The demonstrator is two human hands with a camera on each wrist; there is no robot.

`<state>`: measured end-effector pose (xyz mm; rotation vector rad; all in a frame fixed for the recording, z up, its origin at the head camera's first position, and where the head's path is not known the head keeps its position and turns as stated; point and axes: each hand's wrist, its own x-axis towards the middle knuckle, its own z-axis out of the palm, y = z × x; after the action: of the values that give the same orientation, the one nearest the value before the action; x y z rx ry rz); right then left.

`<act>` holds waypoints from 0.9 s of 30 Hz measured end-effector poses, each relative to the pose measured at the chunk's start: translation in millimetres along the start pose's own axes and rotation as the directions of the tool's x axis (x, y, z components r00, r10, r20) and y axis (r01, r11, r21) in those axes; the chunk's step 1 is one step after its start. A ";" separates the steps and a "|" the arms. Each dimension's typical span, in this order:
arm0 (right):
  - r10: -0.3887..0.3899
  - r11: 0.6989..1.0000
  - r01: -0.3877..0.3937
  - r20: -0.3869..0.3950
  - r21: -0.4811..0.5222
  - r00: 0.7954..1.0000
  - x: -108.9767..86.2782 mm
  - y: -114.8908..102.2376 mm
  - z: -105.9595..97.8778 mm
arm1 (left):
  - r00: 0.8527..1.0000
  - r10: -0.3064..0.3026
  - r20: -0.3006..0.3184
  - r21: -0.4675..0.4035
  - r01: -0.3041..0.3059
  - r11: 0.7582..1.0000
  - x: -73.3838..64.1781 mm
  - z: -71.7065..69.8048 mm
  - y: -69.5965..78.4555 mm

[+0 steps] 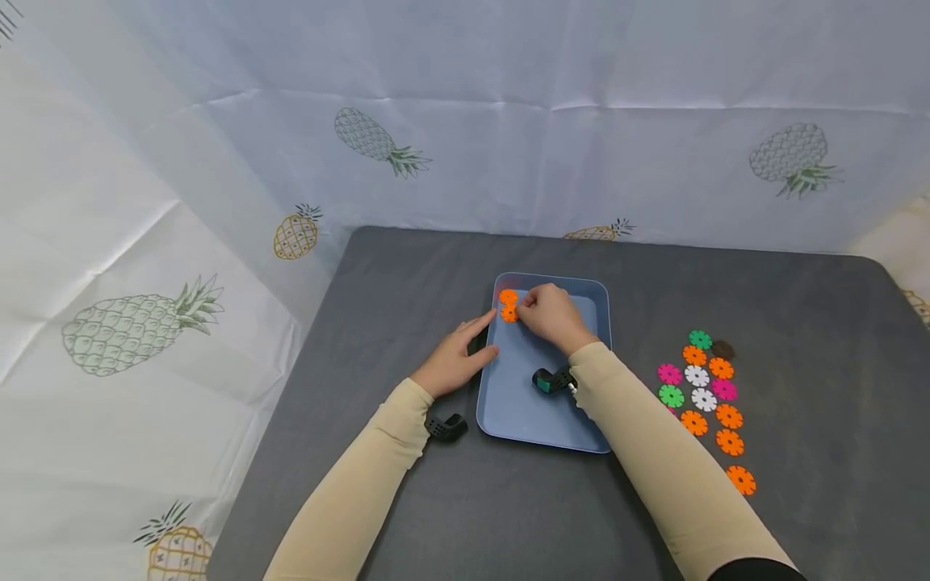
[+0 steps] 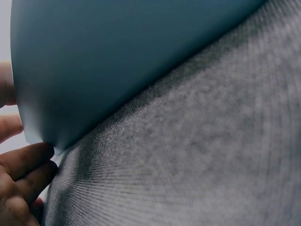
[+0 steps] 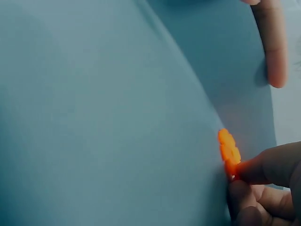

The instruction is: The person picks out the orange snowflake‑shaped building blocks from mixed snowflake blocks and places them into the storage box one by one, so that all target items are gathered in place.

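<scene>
Inside the blue tray (image 1: 534, 395), two orange notched plastic discs (image 1: 508, 297) lie one above the other near the far left corner. My right hand (image 1: 555, 316) reaches over the tray, thumb and fingertips pinching at the edge of the nearer orange disc (image 3: 229, 149). At the tray's left side is my left hand (image 1: 454, 361), its fingers extended and spread. Its index fingertip and thumb reach the left rim, and in the left wrist view the fingers (image 2: 35, 157) come up against the tray's outer wall (image 2: 94, 61).
Right of the tray, several flower-shaped discs lie on the grey table (image 1: 821, 387): orange (image 1: 730, 442), white (image 1: 703, 399), pink (image 1: 669, 374), green (image 1: 672, 395) and a dark brown one (image 1: 722, 349). The right sleeve (image 1: 654, 452) overlaps part of this group. Pineapple-print cloth (image 1: 508, 161) hangs behind.
</scene>
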<state>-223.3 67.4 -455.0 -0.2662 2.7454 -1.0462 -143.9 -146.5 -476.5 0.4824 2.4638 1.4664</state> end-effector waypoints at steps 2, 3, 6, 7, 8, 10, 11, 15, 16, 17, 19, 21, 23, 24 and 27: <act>-0.008 1.000 0.007 -0.009 -0.015 1.000 0.7 0.6 1.4 | 1.000 0.002 -0.002 0.004 -0.002 1.000 0.1 0.1 -0.3; -0.011 1.000 0.010 -0.013 -0.023 1.000 1.0 1.1 2.1 | 1.000 0.004 -0.003 0.004 -0.004 1.000 0.4 0.2 -0.5; -0.017 0.999 0.016 -0.025 -0.039 1.000 1.5 2.2 3.5 | 1.000 0.010 -0.008 0.011 -0.010 1.000 1.3 0.7 -1.8; -0.018 0.999 0.016 -0.028 -0.043 0.999 1.6 2.5 4.1 | 1.000 0.010 -0.008 0.011 -0.009 1.000 1.5 0.8 -2.2; -0.019 0.999 0.017 -0.031 -0.048 0.999 1.6 2.7 4.5 | 1.000 0.008 -0.007 0.011 -0.008 1.000 1.6 0.9 -2.5; -0.015 0.998 0.014 -0.033 -0.053 0.999 1.3 3.1 5.2 | 1.000 0.006 -0.006 0.014 -0.006 1.000 1.8 1.3 -3.0; -0.015 0.998 0.013 -0.035 -0.060 0.999 1.5 3.5 5.6 | 1.000 0.007 -0.005 0.015 -0.007 1.000 1.8 1.5 -2.9; -0.016 0.998 0.012 -0.051 -0.063 0.999 2.3 4.0 6.3 | 1.000 0.014 -0.003 0.014 -0.013 1.000 2.3 1.5 -1.7; -0.016 0.998 0.012 -0.053 -0.062 0.998 2.6 4.1 6.4 | 1.000 0.014 -0.003 0.013 -0.014 1.000 2.3 1.4 -1.2; -0.015 0.998 0.012 -0.054 -0.062 0.998 2.8 4.2 6.4 | 1.000 0.016 -0.003 0.010 -0.016 1.000 2.1 1.3 -0.9; -0.010 0.998 0.007 -0.052 -0.060 0.999 2.9 4.1 6.4 | 1.000 0.013 -0.004 0.008 -0.013 1.000 1.7 1.1 -0.5; -0.006 0.998 0.003 -0.047 -0.060 0.999 2.9 3.8 6.4 | 1.000 0.012 -0.003 0.005 -0.012 1.000 1.1 0.8 -0.3; -0.003 0.998 0.000 -0.044 -0.062 0.999 3.0 3.5 6.4 | 1.000 0.014 0.000 0.001 -0.014 1.000 0.7 0.7 0.1; -0.003 0.998 0.000 -0.044 -0.061 0.999 3.1 3.4 6.4 | 1.000 0.012 0.002 0.000 -0.012 1.000 0.5 0.6 0.3; -0.004 0.998 0.001 -0.049 -0.060 0.999 3.8 3.3 6.5 | 1.000 0.017 0.005 -0.004 -0.017 1.000 1.1 0.3 0.5</act>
<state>-225.8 64.8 -462.4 -0.2567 2.8242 -0.9851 -144.7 -145.6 -476.3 0.5061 2.4591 1.4740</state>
